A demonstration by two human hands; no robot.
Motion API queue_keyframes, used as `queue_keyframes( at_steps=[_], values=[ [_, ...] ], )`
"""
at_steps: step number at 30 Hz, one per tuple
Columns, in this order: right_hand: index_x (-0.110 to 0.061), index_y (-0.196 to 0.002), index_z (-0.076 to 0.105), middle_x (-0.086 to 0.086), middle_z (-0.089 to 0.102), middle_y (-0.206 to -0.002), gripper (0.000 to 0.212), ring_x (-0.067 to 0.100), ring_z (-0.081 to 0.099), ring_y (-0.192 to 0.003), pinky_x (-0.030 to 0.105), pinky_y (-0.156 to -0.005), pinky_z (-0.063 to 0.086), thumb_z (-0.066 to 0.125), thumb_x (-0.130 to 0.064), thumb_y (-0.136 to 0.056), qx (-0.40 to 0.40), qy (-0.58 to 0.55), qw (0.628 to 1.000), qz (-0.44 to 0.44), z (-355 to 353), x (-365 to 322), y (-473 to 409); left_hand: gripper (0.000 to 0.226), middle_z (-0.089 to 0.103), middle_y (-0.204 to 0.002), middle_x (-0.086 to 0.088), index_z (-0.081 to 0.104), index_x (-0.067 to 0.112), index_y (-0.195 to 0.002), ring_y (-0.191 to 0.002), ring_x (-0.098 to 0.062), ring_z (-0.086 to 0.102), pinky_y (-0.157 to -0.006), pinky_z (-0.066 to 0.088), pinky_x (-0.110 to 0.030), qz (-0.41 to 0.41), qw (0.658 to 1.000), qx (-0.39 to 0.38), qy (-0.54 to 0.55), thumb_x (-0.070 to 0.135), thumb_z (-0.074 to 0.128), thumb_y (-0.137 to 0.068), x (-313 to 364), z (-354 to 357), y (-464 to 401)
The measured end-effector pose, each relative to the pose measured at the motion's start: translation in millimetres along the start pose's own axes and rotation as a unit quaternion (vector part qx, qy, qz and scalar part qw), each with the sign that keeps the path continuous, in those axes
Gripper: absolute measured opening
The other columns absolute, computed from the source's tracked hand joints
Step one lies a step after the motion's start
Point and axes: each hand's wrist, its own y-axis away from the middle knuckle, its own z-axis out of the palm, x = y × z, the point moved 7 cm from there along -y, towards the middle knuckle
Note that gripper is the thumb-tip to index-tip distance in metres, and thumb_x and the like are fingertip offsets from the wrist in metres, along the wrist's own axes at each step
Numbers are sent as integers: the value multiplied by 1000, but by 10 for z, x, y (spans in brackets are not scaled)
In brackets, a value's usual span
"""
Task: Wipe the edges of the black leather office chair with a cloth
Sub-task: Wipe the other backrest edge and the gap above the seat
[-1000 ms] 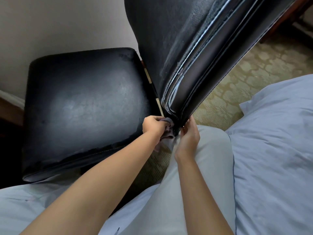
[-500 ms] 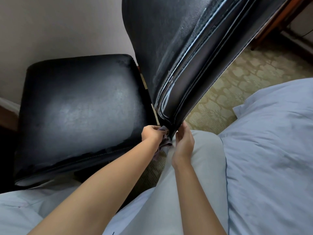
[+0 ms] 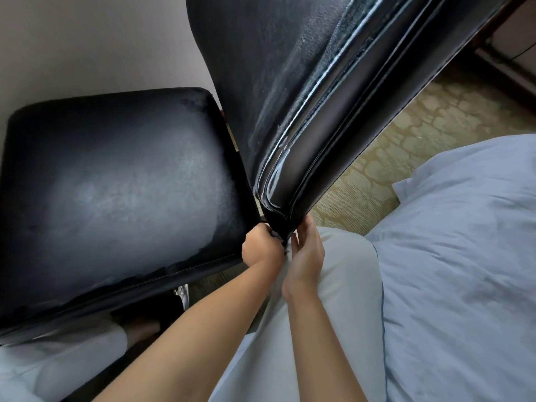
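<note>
At the lower tip of the chair backrest (image 3: 290,91), the left hand (image 3: 262,247) grips a mostly hidden cloth (image 3: 275,235) against the edge; the right hand (image 3: 307,253) pinches the opposite side. Piping above shows pale residue, so most edging apparently remains.

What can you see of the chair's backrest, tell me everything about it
The backrest is black, glossy and leather-looking, with a raised piped seam running along its side edge. Its surface looks scuffed and greyish in patches. It rises tilted, from the hands at its lower corner up out of the top of the frame, beside the black seat. At that corner the left hand presses a barely visible dark cloth against the edge, and the right hand holds the corner from the other side.
</note>
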Motion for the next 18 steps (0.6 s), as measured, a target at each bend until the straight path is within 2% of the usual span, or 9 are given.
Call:
queue_keyframes(
  at_steps=[4,7,9,11,14,17,18],
  values=[
    [-17,-122,59,-12,66,-107,33,-13,63,-86,6,-64,47,33,-15,-102,12,-2,1000,5,-22,-2,-2,20,68,-109,-3,70,22,-105,-105,-26,61,-77,42,-24,-25,998,-23,57,16,60,-88,-54,-8,-95],
    [-21,-114,61,-13,66,-105,30,-11,63,-90,7,-69,49,34,-15,-102,10,-18,1000,10,-18,-17,15,11,69,-89,0,71,24,-82,-93,-23,65,-81,52,-27,-64,983,-37,166,13,69,-82,-118,-36,-108],
    [-19,-112,62,-11,68,-105,29,-6,64,-96,8,-73,50,36,-15,-101,8,-34,999,16,-7,-22,28,23,66,-72,2,65,24,-67,-80,-21,66,-77,57,-32,-74,970,-57,225,5,73,-77,-132,-63,-113],
    [-14,-115,62,-7,69,-105,29,-3,65,-97,8,-73,50,37,-15,-102,6,-49,998,23,6,-21,33,26,68,-69,-2,66,22,-65,-75,-22,67,-74,58,-34,-54,963,-79,251,-1,73,-76,-92,-127,-122],
    [-9,-119,61,-5,69,-104,30,-3,66,-90,9,-67,50,38,-15,-101,7,-68,997,31,10,-38,60,13,71,-79,-10,73,8,-80,-79,-26,69,-72,60,-43,4,955,-83,285,-4,71,-77,58,-326,-139],
    [-6,-119,61,0,67,-107,30,-3,68,-81,9,-54,49,40,-15,-101,6,-75,996,46,6,-64,138,10,67,-69,-4,70,6,-80,-65,-17,66,-60,59,-28,66,954,-60,286,-5,69,-80,267,-622,-161],
    [-5,-120,61,2,66,-109,30,-5,67,-74,9,-51,48,39,-14,-101,6,-75,996,49,6,-76,165,10,68,-69,-2,71,8,-80,-66,-16,66,-62,58,-28,84,960,-50,264,-3,71,-78,311,-694,-183]
  ],
)
